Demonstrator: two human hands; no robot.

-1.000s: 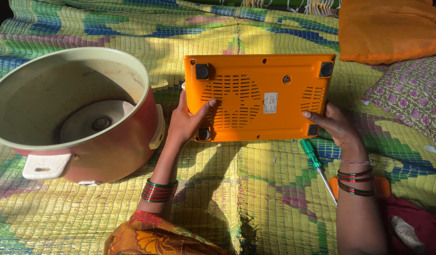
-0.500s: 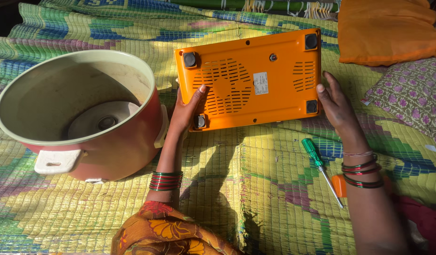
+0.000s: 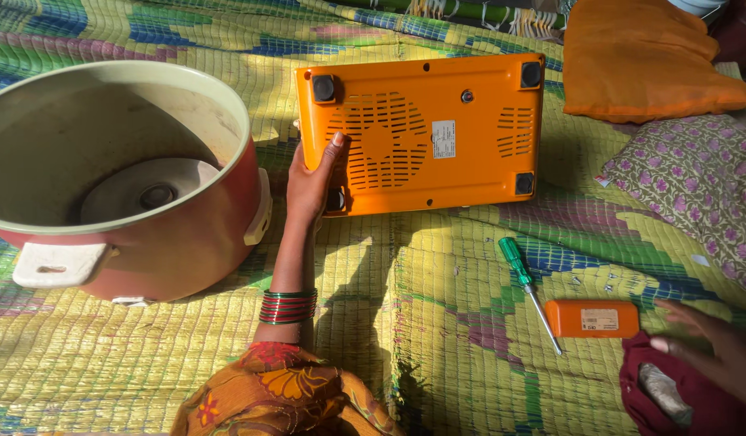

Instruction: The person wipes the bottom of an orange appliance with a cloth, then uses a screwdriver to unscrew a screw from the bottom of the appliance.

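An orange flat appliance [image 3: 437, 137] lies upside down on the woven mat [image 3: 405, 323], showing black rubber feet and vent slots. My left hand [image 3: 312, 182] grips its near-left edge, thumb on the underside. My right hand [image 3: 716, 351] hovers low at the right with fingers spread, holding nothing, beside a small orange box [image 3: 592, 318] and above a maroon cloth [image 3: 672, 396]. A green-handled screwdriver [image 3: 528, 287] lies on the mat between the appliance and the box.
A large red cooker body [image 3: 122, 186] with a pale green inner rim and white handles stands at the left. An orange cushion [image 3: 643, 60] and a floral purple pillow [image 3: 692, 190] lie at the right. Several small screws [image 3: 607, 278] are scattered near the screwdriver.
My right hand has left the appliance's right edge and dropped toward the small orange box. The left hand keeps its hold on the appliance.
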